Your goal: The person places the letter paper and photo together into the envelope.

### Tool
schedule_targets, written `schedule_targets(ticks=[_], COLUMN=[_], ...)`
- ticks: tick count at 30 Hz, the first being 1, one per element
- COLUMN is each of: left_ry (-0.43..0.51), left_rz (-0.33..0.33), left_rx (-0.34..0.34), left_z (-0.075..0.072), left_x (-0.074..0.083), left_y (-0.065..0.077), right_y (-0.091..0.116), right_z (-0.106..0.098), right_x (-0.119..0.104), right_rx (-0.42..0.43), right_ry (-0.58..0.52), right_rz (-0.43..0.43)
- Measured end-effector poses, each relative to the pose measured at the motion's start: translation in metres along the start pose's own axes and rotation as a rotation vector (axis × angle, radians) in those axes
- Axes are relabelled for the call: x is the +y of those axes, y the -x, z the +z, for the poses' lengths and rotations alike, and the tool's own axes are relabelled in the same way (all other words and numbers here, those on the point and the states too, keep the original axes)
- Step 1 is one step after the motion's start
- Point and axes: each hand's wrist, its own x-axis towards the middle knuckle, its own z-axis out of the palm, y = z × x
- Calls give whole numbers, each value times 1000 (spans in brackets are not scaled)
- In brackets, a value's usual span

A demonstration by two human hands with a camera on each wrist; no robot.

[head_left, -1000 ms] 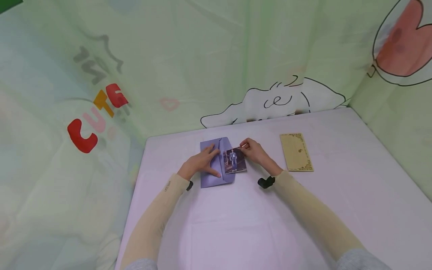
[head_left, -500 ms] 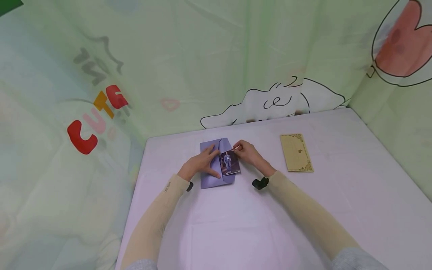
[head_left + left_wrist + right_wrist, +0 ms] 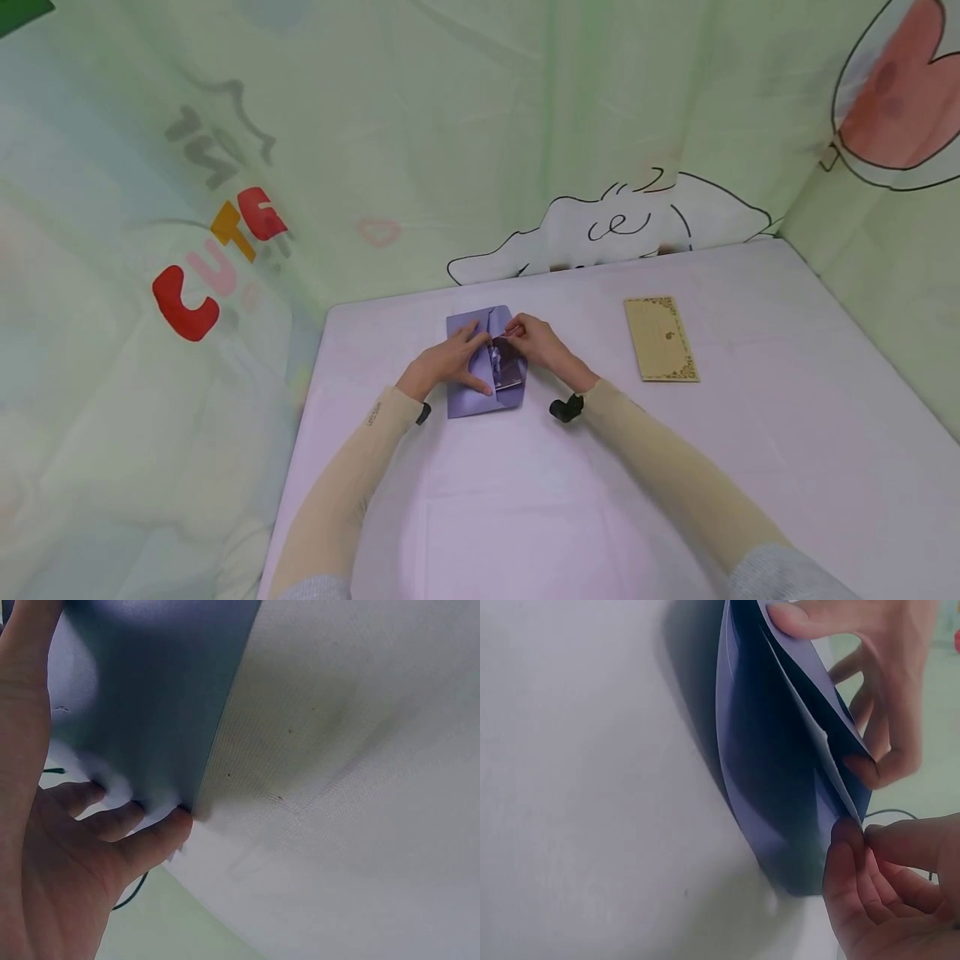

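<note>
Worktop: pale pinkish-white cloth, faint fold lines toward the person.
Backdrop: pale green sheeting behind and at both sides, printed with a white cartoon figure along the back and large coloured letters at left.
Left hand: reaches forward from a cream sleeve, spread over the envelope; its grip is wide, thumb and index finger well apart at the mouth edge, holding the front panel.
Right hand: comes in from the right; its grip is narrow, thumb and fingertips pinching the photo's upper right corner.
Photo: left part within the mouth, the rest over the flap.
Purple envelope: left of centre, mouth facing right, gaping in the right wrist view.
Worktop edges: back edge meets the backdrop beyond the envelope; left edge passes near the left sleeve.
Wooden card: well apart from the right hand, cloth showing between.
</note>
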Motion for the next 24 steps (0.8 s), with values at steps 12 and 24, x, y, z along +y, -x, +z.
schedule_targets(ticks=[12, 24], left_ry=[7, 6], left_rz=[13, -7], left_rx=[5, 9], left_z=[0, 5], left_x=[-1, -4], left_y=[0, -1], right_y=[-9, -10], right_z=[21, 32], right_x=[-1, -8], right_rx=[-30, -55], right_ry=[20, 77], right_rz=[-20, -12])
